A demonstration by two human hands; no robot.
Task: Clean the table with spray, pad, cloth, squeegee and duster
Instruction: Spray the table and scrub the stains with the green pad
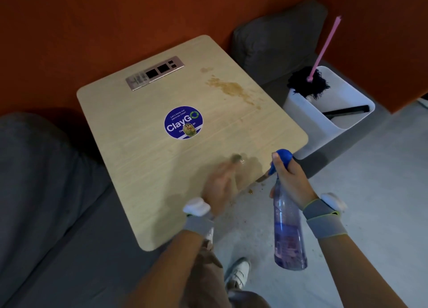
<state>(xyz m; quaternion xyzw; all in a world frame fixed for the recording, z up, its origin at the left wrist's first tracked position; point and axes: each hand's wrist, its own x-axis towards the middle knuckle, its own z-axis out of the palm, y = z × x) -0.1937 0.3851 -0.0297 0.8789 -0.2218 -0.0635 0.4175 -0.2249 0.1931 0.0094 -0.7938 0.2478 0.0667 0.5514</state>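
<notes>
- Our left hand (222,187) hovered over the table (148,169) near its front edge, too blurred for us to tell its grip.
- Spray step, we reckon: right hand (291,182) wrapped round the spray bottle (288,229) just off the table corner. Next it needed aiming at the brown stain (231,89).
- The white bin (347,125) held the duster (308,83) and squeegee (345,110).

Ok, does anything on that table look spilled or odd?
Yes. A brown spill stain smears the far right of the table. A small dark smudge sits by the blurred left hand, and brown crumbs dot the floor below the near edge.
</notes>
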